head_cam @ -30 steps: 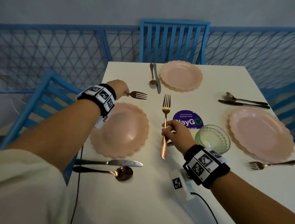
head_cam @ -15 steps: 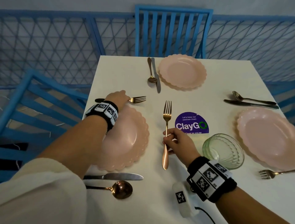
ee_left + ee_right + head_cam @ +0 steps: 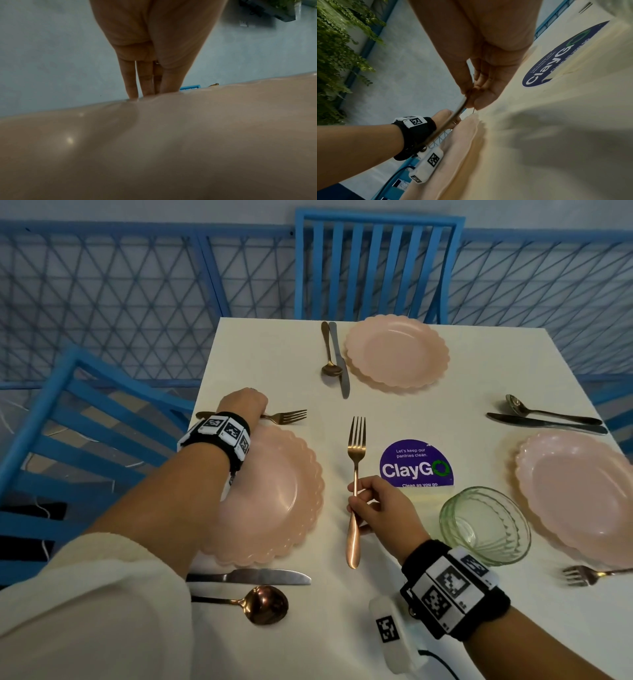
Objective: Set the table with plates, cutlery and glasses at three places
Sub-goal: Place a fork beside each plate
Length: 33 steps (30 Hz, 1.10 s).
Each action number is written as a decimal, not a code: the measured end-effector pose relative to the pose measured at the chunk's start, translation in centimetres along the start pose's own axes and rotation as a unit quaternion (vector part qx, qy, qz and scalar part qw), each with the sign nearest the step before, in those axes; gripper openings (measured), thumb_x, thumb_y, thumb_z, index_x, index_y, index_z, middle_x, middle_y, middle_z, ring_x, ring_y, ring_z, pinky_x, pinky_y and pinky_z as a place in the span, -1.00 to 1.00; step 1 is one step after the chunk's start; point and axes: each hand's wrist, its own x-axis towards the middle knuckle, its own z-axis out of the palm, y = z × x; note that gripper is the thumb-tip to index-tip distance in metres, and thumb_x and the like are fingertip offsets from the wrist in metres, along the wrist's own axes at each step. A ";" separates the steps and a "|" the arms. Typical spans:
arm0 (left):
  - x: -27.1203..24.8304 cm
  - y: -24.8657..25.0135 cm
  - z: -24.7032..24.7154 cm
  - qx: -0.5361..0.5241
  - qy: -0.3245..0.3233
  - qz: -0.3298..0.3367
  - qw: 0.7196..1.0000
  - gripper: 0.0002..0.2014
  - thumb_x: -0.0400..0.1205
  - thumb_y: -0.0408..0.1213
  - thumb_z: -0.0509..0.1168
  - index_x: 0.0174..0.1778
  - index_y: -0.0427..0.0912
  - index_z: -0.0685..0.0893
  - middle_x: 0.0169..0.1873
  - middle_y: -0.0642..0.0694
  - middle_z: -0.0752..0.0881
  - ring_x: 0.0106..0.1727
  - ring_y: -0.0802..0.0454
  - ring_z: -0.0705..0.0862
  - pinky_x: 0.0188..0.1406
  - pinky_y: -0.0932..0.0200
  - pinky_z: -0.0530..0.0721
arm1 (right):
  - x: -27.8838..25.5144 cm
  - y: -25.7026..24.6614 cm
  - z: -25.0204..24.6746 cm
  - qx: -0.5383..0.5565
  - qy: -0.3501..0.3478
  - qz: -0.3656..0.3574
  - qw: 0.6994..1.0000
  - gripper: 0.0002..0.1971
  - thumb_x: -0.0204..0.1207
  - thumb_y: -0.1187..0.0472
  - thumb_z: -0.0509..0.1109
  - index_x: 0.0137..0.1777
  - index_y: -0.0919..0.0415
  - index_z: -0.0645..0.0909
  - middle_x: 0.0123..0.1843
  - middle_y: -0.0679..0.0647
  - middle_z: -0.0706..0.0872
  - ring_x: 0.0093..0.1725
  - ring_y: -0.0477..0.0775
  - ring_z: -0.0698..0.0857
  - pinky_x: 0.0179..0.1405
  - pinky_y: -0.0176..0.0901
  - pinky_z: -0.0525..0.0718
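Copper fork [image 3: 355, 474] stays pinched in the right hand [image 3: 376, 508], likely for the far plate [image 3: 396, 352], which lacks one. The left hand [image 3: 241, 405] presses another fork [image 3: 284, 416] onto the table [image 3: 428, 412]; its grip is hidden.

Bare tabletop [image 3: 404, 412] between plates [image 3: 396, 352]

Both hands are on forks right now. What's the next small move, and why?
Probably carry the fork in the right hand to the far plate: that place has only a spoon and knife, while the other two places already have forks.
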 end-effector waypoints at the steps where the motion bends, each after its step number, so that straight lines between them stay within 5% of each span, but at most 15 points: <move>1: 0.0 0.0 0.1 0.001 0.002 0.000 1.000 -0.63 0.60 -0.48 0.23 0.35 -0.31 0.56 0.33 -0.28 0.54 0.34 -0.20 0.54 0.32 0.01 0.53 | 0.0 0.0 0.0 0.003 -0.001 0.002 1.000 -0.90 0.58 0.33 0.32 0.01 0.12 0.55 -0.29 0.01 0.61 -0.31 -0.05 0.69 -0.45 -0.42 0.70; 9: -0.1 0.0 0.5 -0.027 0.031 0.005 0.999 -0.65 0.60 -0.48 0.23 0.33 -0.32 0.57 0.29 -0.29 0.55 0.31 -0.22 0.56 0.29 -0.01 0.55 | -0.2 0.2 0.2 0.004 0.001 0.006 1.000 -0.89 0.58 0.34 0.32 0.02 0.14 0.55 -0.26 0.06 0.62 -0.30 -0.05 0.68 -0.49 -0.46 0.68; 14: -1.9 0.7 -0.7 -0.162 0.143 0.015 0.976 -0.59 0.62 -0.40 0.24 0.41 -0.33 0.44 0.28 -0.34 0.54 0.30 -0.28 0.54 0.16 -0.12 0.59 | -0.2 -0.1 0.6 -0.005 -0.002 0.003 1.000 -0.89 0.58 0.33 0.31 0.02 0.12 0.54 -0.27 0.02 0.62 -0.31 -0.06 0.68 -0.48 -0.48 0.69; 17: -4.4 2.1 -3.0 -0.236 0.207 0.032 0.949 -0.66 0.65 -0.30 0.24 0.34 -0.31 0.54 0.21 -0.29 0.64 0.22 -0.23 0.61 0.14 -0.06 0.58 | -0.5 -0.5 0.7 -0.005 -0.002 -0.004 1.000 -0.89 0.58 0.32 0.32 0.02 0.11 0.55 -0.25 0.04 0.62 -0.31 -0.05 0.69 -0.47 -0.46 0.70; 19: -6.8 3.4 -4.1 -0.230 0.263 0.085 0.933 -0.73 0.64 -0.32 0.26 0.24 -0.28 0.63 0.13 -0.25 0.67 0.14 -0.18 0.64 0.09 0.01 0.58 | -0.8 -0.8 0.8 -0.008 -0.002 -0.013 1.000 -0.88 0.58 0.31 0.31 0.04 0.11 0.56 -0.24 0.04 0.63 -0.30 -0.02 0.69 -0.44 -0.44 0.70; 22: -11.2 5.6 -5.0 -0.110 0.326 0.268 0.900 -0.75 0.37 -0.43 0.52 -0.04 -0.22 0.78 -0.09 -0.19 0.75 -0.08 -0.15 0.72 -0.10 0.06 0.69 | -1.4 -1.1 0.8 -0.028 0.007 -0.034 0.999 -0.87 0.58 0.30 0.30 0.04 0.08 0.60 -0.31 -0.06 0.60 -0.32 -0.05 0.68 -0.40 -0.44 0.65; 24: -12.9 6.8 -4.5 0.031 0.325 0.352 0.877 -0.71 0.18 -0.41 0.61 -0.23 -0.08 0.82 -0.17 -0.08 0.80 -0.13 -0.08 0.76 -0.06 0.04 0.71 | -2.0 -1.2 0.5 -0.050 0.015 -0.050 0.997 -0.86 0.58 0.29 0.30 0.01 0.06 0.64 -0.34 -0.10 0.60 -0.41 -0.16 0.68 -0.34 -0.48 0.60; 28: -15.2 8.5 -4.4 0.162 0.257 0.401 0.864 -0.83 0.22 -0.31 0.59 -0.41 0.05 0.79 -0.26 0.09 0.80 -0.15 0.05 0.75 0.17 0.08 0.45 | -3.1 -2.1 -0.4 -0.132 0.017 -0.093 0.987 -0.84 0.58 0.26 0.29 0.02 0.15 0.70 -0.36 -0.23 0.59 -0.55 -0.30 0.63 -0.37 -0.47 0.57; 30: -16.8 9.2 -5.3 0.197 0.228 0.386 0.872 -0.90 0.39 -0.28 0.49 -0.31 0.05 0.80 -0.28 0.12 0.78 -0.12 0.07 0.72 0.20 0.13 0.49 | -3.9 -2.9 -1.3 -0.167 0.009 -0.111 0.980 -0.83 0.58 0.26 0.30 0.04 0.21 0.71 -0.32 -0.20 0.61 -0.46 -0.21 0.64 -0.35 -0.41 0.55; 33: -18.8 10.2 -6.7 0.194 0.156 0.348 0.904 -0.76 0.69 -0.26 0.15 0.12 -0.01 0.70 0.01 0.03 0.72 0.15 -0.04 0.61 0.34 0.10 0.37 | -5.2 -4.1 -3.1 -0.244 0.002 -0.150 0.958 -0.83 0.56 0.24 0.34 0.05 0.20 0.72 -0.12 0.01 0.75 -0.24 -0.06 0.64 -0.25 -0.33 0.50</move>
